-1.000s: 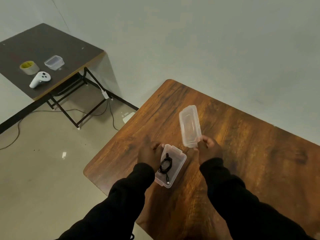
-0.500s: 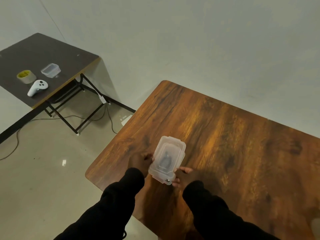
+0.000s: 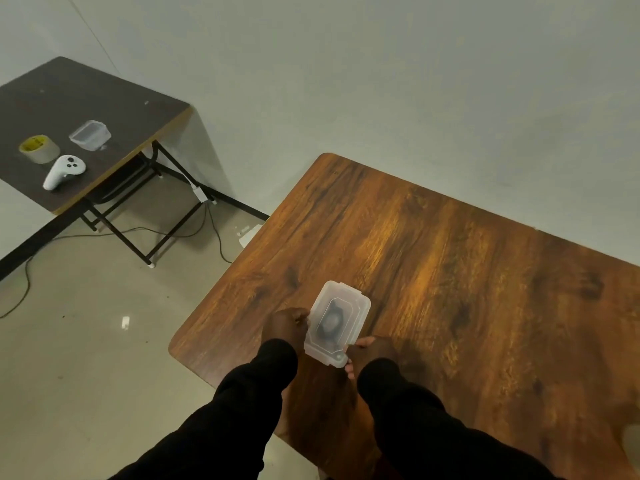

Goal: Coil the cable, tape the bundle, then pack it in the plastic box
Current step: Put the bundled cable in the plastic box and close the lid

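I am gripping the lidded plastic box (image 3: 337, 322) with my left hand (image 3: 289, 323) and right hand (image 3: 367, 351) pinching opposite edges. It is sitting low-centre on the wooden table (image 3: 450, 271), long axis pointing toward upper right, coiled cable (image 3: 331, 322) dimly showing inside.

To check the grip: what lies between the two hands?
In the head view, the closed plastic box lies between the left hand and right hand.

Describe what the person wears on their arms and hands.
Both arms are covered by long black sleeves of plain, slightly loose fabric, with no visible markings or logos. The left sleeve and right sleeve both end at the wrist. The left hand and right hand are bare: no gloves, and no rings or watch visible.
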